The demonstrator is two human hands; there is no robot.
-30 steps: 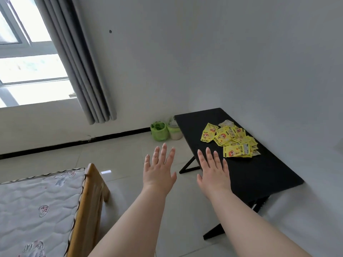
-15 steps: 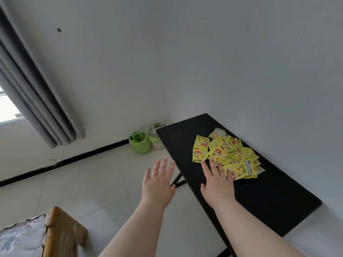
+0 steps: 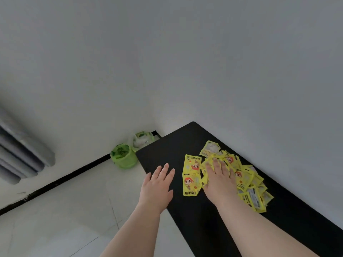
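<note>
I am standing in a plain room of a home rather than a shop or workshop. Bare white walls (image 3: 167,62) are meeting in a corner at twelve o'clock. Pale glossy floor tiles (image 3: 65,210) are spreading out at eight o'clock, edged by a black skirting strip (image 3: 65,180). A grey curtain (image 3: 22,160) is hanging in heavy folds at nine o'clock. A green bin (image 3: 123,158) lined with a bag is sitting on the floor at eleven o'clock, with a second bin (image 3: 143,139) just behind it by the wall. A black counter (image 3: 167,145) is running along the wall at four o'clock, carrying a loose heap of yellow packets (image 3: 192,175).
</note>
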